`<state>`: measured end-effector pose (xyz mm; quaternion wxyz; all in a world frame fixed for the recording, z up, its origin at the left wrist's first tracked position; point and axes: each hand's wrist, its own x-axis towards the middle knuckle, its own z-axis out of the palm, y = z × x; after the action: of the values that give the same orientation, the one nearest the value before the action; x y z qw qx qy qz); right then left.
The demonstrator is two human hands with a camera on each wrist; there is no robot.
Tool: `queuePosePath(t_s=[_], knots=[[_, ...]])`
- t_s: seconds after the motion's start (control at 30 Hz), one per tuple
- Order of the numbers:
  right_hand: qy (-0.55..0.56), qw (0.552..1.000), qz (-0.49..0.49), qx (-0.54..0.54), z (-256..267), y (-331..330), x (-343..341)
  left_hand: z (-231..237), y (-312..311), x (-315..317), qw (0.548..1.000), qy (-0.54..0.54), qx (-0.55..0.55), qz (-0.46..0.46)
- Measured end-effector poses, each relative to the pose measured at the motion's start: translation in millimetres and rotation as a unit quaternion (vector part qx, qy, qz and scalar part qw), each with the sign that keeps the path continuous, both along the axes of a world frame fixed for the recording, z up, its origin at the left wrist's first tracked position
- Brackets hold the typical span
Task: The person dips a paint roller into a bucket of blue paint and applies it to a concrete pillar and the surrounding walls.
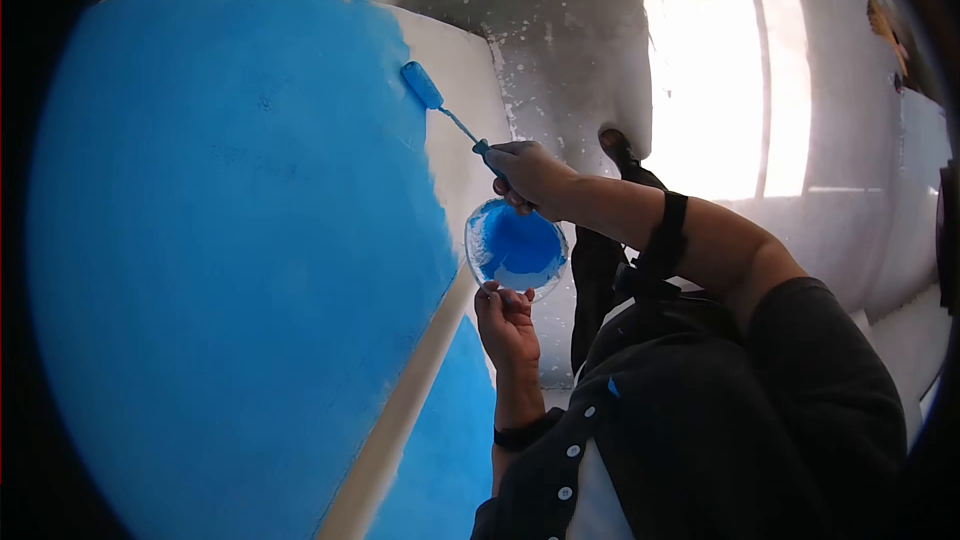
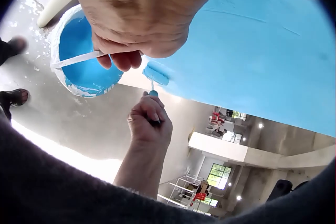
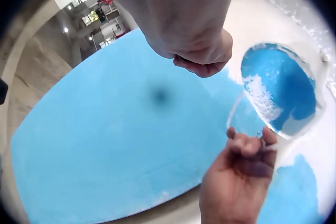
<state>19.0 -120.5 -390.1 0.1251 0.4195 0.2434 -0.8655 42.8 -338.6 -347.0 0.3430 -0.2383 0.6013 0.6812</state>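
Observation:
My right hand (image 1: 530, 178) grips the handle of a small paint roller (image 1: 422, 85). Its blue-coated sleeve lies against the wall at the ragged border between blue paint and bare white. Below it, my left hand (image 1: 508, 325) holds a bucket (image 1: 470, 248) by its thin white bail handle (image 2: 79, 59), fingers curled around it. Blue paint (image 1: 520, 240) fills the bucket's inside, with white smears along the rim. In the right wrist view the roller is hidden behind the right hand. The painted wall (image 1: 250, 160) takes up the whole left side of the head view.
A pale strip of trim (image 1: 400, 420) slants below the large blue area, with more blue beyond it. The grey floor (image 1: 560, 40) carries white paint spatters. One shoe (image 1: 617, 145) shows near the wall. Bright sunlight falls on the floor (image 1: 700, 60) to the right.

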Motion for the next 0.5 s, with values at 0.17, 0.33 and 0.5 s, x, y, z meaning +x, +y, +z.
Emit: queuePosePath(t_s=[0.17,0.33,0.5], knots=[[0.066,0.997,0.019,0.020,62.1,-25.1,49.8,0.7,-4.9,-9.7,0.998,-0.053,-0.010,-0.012],[0.088,0.988,-0.014,0.128,20.9,11.4,15.9,-2.3,-6.3,-10.7,0.997,-0.049,-0.018,-0.051],[0.071,0.989,0.014,0.125,4.0,33.4,8.0,-1.1,-0.1,-6.1,0.997,-0.032,-0.033,-0.057]])
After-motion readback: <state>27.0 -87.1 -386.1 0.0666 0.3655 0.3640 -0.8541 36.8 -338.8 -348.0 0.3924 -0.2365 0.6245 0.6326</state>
